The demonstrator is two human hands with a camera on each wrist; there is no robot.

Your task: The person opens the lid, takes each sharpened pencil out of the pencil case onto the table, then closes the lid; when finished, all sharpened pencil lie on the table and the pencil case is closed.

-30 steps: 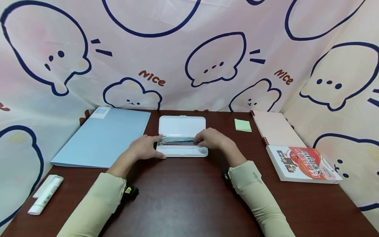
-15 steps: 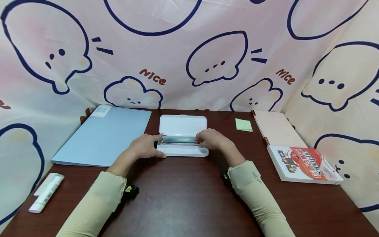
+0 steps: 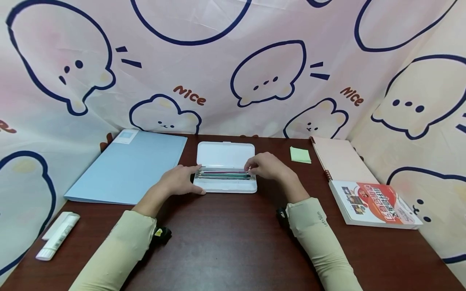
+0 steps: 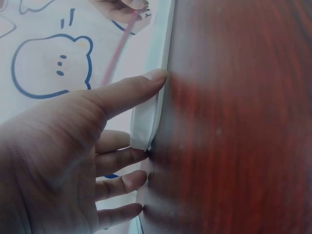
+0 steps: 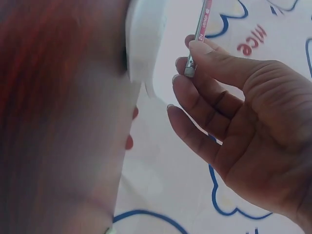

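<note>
An open white pencil case (image 3: 225, 186) lies on the table, its lid tipped back, with several dark green pencils (image 3: 223, 176) inside. My left hand (image 3: 176, 180) holds the case's left end, thumb along the front edge and fingers about the end. My right hand (image 3: 268, 166) is over the case's right end, pinching a red pencil (image 5: 202, 22) between thumb and fingertips. The pencil's eraser end shows below the thumb in the right wrist view. In the left wrist view the red pencil (image 4: 118, 50) slants above the case.
A blue folder (image 3: 134, 169) lies to the left, with a white tube (image 3: 58, 236) and a white block nearer the front. Green sticky notes (image 3: 300, 155), a spiral notebook (image 3: 344, 159) and a thick book (image 3: 375, 203) are on the right. A printed cloth stands behind.
My right hand has risen slightly and shifted right from among the pencils, now with the red pencil above the others. My left hand has stayed at the case's left end.
</note>
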